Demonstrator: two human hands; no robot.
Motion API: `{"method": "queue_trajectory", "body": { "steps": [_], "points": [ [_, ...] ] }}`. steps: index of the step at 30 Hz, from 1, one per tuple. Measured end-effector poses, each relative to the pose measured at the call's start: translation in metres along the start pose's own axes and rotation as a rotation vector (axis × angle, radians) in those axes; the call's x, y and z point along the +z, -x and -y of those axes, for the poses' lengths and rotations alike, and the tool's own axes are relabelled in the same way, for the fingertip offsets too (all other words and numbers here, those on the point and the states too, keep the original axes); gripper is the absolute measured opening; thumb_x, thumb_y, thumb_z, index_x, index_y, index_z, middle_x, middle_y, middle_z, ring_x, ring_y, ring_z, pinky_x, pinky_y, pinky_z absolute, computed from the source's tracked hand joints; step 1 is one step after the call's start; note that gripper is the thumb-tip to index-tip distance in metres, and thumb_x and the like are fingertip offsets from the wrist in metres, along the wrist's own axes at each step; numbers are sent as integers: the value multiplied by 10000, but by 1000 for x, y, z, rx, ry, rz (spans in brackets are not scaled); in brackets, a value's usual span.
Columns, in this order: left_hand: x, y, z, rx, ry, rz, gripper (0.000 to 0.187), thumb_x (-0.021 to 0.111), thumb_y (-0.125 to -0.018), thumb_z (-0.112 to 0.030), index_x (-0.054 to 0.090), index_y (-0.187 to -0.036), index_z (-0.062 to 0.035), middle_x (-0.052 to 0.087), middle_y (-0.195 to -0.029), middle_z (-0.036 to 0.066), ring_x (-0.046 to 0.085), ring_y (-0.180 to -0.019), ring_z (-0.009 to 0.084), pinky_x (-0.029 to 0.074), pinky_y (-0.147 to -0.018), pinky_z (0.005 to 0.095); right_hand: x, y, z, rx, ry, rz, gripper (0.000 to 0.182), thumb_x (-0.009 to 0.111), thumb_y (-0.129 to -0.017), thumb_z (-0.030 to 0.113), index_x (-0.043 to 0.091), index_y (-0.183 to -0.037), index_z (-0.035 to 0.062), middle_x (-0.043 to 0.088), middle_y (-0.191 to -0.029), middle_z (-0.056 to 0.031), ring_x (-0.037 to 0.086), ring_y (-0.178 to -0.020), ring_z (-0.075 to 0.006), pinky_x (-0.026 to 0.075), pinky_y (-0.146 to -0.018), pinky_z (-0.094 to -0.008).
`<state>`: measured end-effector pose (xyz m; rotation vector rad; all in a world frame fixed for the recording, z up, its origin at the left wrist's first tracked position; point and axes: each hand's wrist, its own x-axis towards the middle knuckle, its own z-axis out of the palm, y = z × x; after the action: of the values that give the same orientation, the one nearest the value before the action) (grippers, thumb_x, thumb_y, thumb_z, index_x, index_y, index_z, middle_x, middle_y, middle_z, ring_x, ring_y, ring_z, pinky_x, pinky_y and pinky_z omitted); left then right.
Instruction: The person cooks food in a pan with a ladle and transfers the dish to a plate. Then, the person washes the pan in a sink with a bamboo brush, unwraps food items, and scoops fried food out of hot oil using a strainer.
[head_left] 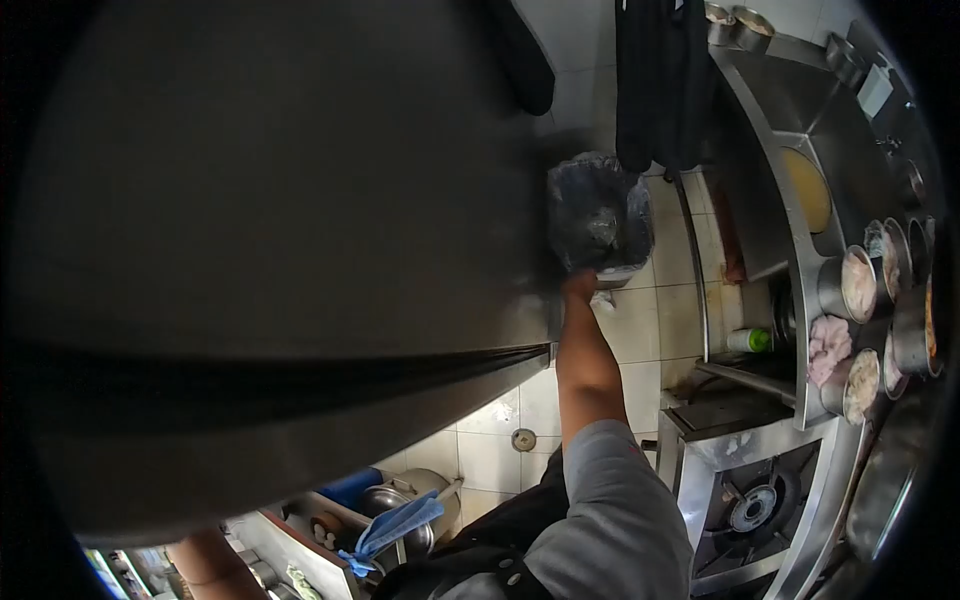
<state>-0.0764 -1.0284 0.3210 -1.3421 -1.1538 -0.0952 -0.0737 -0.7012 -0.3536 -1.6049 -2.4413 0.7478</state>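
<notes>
My right hand (pixel 580 284) reaches far forward, at the near rim of a waste bin (pixel 640 268). The bin has a dark plastic liner (pixel 570 205) with some crumpled clear plastic (pixel 603 228) inside. The fingers are small and dark here, so their grip does not show. At the lower left, my left forearm (pixel 212 568) goes up behind the edge of a large grey metal panel (pixel 280 200), like a fridge door. That panel hides my left hand.
To the right stand a steel sink (pixel 790 95), several metal pots and a gas burner (pixel 753 508). Pink cloth (pixel 829 349) lies by the pots. Dark garments (pixel 660 90) hang above the bin. A blue cloth (pixel 395 530) drapes over a bar below; a drain (pixel 523 440) marks the tiled floor.
</notes>
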Motion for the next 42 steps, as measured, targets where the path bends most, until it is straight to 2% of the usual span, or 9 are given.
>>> {"method": "queue_trajectory", "body": {
  "steps": [4, 9, 15, 18, 21, 26, 35, 39, 42],
  "points": [
    [-1, -2, 3, 2, -1, 30, 392, 592, -826, -186, 489, -1165, -16, 435, -1246, 132, 401, -1212, 283, 310, -1014, 398, -9, -36, -5, 342, -483, 634, 490, 551, -839, 205, 461, -1278, 5, 588, -1136, -206, 588, -1010, -357, 475, -873, -381],
    [-7, 0, 5, -2, -15, 24, 405, 566, -833, -208, 476, -1177, -14, 423, -1253, 141, 401, -1211, 295, 300, -1024, 417, 34, -46, -66, -159, 67, 184, 366, 599, -813, 243, 609, -1067, -20, 596, -1109, -221, 596, -1003, -326, 467, -865, -401],
    [-11, 4, 6, -16, -12, 10, 422, 534, -841, -234, 461, -1191, -10, 409, -1262, 151, 402, -1209, 308, 287, -1037, 439, -18, -6, -56, -162, -112, 383, 249, 580, -778, 192, 658, -888, -18, 640, -968, -224, 603, -981, -328, 454, -869, -406],
    [-7, 3, 6, -33, -8, -23, 432, 519, -845, -247, 453, -1199, -8, 402, -1266, 156, 402, -1208, 315, 281, -1044, 450, -56, 28, -58, -382, 286, 220, 208, 551, -770, 130, 649, -865, -28, 649, -916, -232, 609, -963, -330, 458, -856, -398],
    [-4, -7, 3, -59, -1, -65, 442, 503, -849, -260, 446, -1206, -6, 395, -1270, 161, 402, -1207, 322, 275, -1050, 461, -170, 115, -27, 141, -545, -35, 249, 477, -784, 43, 612, -976, -39, 646, -920, -231, 602, -929, -346, 471, -794, -402],
    [-13, -34, -15, -262, 132, -173, 427, 567, -859, -275, 485, -1199, -30, 412, -1271, 153, 349, -1252, 318, 273, -1055, 450, -289, 260, -65, 287, -1148, 232, 357, 478, -858, 46, 475, -1203, -46, 579, -711, -103, 495, -443, -134, 392, -351, -266],
    [-174, 17, -165, -652, 531, -170, 294, 590, -823, -147, 564, -1090, -27, 526, -1221, 145, 443, -1177, 300, 305, -1015, 405, -480, 601, -197, 49, -1503, 134, 401, 521, -877, 71, 441, -1269, 46, 543, -697, -37, 423, -411, -78, 363, -359, -216],
    [-162, 103, -252, -1395, 972, 79, 232, 564, -909, -103, 562, -1090, 42, 592, -1094, 126, 562, -987, 202, 446, -892, 308, -535, 738, -241, 85, -1519, 133, 257, 497, -942, 196, 500, -1158, 57, 499, -638, -20, 419, -396, -75, 392, -384, -215],
    [-149, 199, -320, -1251, 1232, 240, 194, 568, -913, -127, 574, -1018, 35, 588, -980, 99, 563, -905, 166, 458, -840, 274, -537, 818, -282, 187, -1465, -118, 201, 494, -941, 211, 524, -1065, 55, 430, -546, 1, 388, -365, -75, 379, -361, -222]
  ]
}}
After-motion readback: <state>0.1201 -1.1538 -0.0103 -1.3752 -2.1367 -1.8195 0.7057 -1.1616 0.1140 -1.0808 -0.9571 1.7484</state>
